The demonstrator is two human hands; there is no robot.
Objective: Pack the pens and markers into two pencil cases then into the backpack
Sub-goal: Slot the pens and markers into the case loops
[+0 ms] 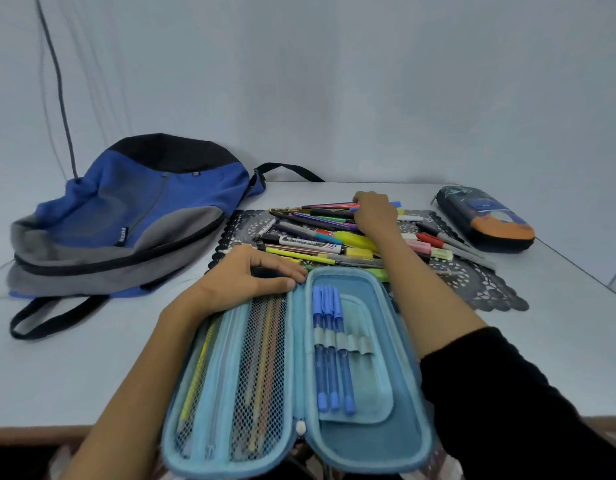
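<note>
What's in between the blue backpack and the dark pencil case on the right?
The head view shows a pile of pens and markers on a dark lacy mat between the backpack and the dark pencil case, the right hand on it.

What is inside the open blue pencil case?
Three blue pens sit in elastic loops in the right half of the pencil case. Behind the left mesh pocket lie thin coloured sticks; the left hand covers its top.

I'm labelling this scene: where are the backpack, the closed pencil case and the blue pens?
backpack (182,199): head view, blue front panel.
closed pencil case (486,218): head view, top shell.
blue pens (332,372): head view, middle pen's barrel.
</note>
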